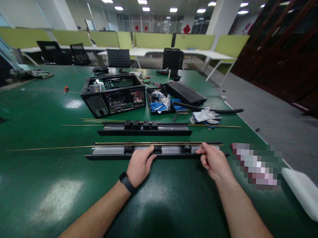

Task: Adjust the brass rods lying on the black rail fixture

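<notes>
A long black channel (pixel 111 157) with a pale inner face lies across the green table in front of me. Small black blocks sit in it, among them a left block (pixel 128 149) and a right block (pixel 186 147). Thin brass rods (pixel 115 143) run along its far side, one sticking out well to the left. My left hand (pixel 140 164), wearing a dark wristband, is closed on the middle black block (pixel 157 149), thumb at the near edge. At the channel's right part, my right hand (pixel 212 159) pinches a brass rod between thumb and forefinger; the remaining fingers are curled.
Beyond lies a second channel (pixel 144 131) with several black blocks and brass rods. Farther back stand an open computer case (pixel 114 95), a tray (pixel 160 112) holding gloves, and a black panel (pixel 185 92). White gloves (pixel 206 116) lie right; a white object (pixel 303 192) sits at the table's right edge.
</notes>
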A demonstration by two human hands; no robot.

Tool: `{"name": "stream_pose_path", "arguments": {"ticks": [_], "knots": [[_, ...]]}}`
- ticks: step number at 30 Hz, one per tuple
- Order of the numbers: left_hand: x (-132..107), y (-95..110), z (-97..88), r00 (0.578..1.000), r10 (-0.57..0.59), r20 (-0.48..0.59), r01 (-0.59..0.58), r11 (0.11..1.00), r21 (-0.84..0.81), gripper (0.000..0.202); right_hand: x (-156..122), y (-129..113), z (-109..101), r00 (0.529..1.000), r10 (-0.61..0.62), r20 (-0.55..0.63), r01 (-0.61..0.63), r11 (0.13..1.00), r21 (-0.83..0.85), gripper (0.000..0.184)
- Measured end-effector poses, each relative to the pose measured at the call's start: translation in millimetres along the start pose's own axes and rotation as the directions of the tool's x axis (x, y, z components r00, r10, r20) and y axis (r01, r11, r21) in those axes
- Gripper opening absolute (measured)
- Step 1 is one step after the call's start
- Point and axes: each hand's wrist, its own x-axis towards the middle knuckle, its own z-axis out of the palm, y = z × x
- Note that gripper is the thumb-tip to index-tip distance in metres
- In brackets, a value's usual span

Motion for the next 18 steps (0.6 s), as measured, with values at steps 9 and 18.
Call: {"name": "stream_pose_path", "arguments": {"ticks": [9, 18], "knots": [[7, 11, -0.2, 0.995, -0.101, 0.011, 0.100, 0.995, 0.016, 0.019, -1, -1, 0, 1.000, 0.001, 0.002, -0.001, 1.000, 0.000, 0.029], [10, 13, 4.6, 0.991, -0.135, 0.014, 0.134, 0.990, 0.054, 0.018, 0, -1, 0, 1.000, -0.002, -0.010, 0.002, 1.000, 0.004, 0.033]]}}
